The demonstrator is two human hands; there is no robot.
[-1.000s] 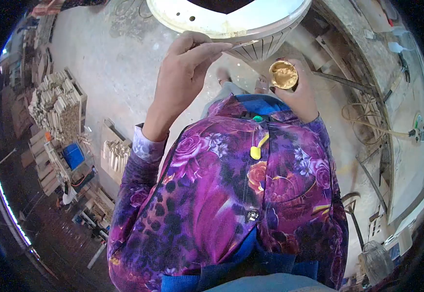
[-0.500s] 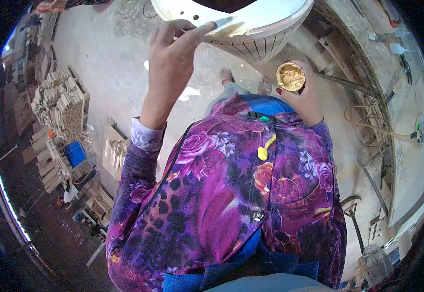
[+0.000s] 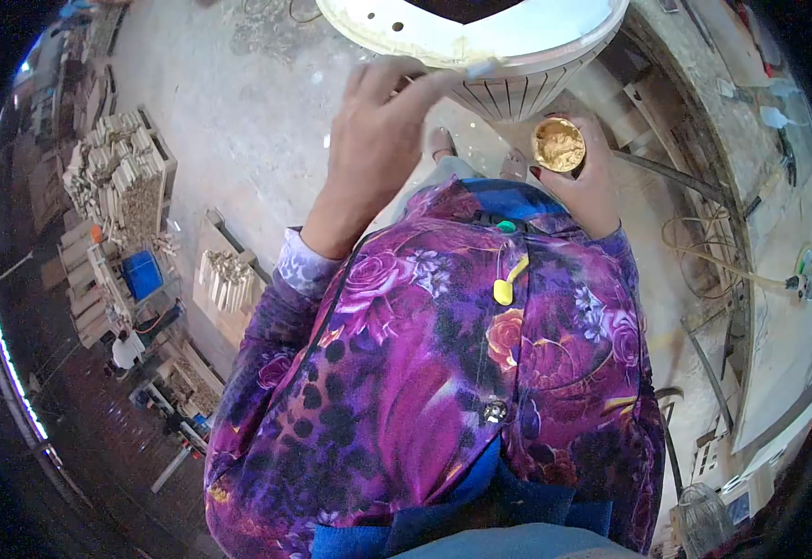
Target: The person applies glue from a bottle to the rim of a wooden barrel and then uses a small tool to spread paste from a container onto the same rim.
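I see my left hand (image 3: 382,140) pinching a thin scraper (image 3: 476,68) against the white round piece (image 3: 518,37) just above it; my right hand (image 3: 583,182) grips the putty tin (image 3: 558,144) beside it

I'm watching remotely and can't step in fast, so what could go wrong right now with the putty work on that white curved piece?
1. The right hand holds the open putty tub out over the floor and the feet; a tilt could spill it.
2. The left hand presses a small scraper at the rim of the white curved piece; a slip might smear putty across the clean face.
3. Hoses and cables lie on the floor close by, a likely trip hazard.
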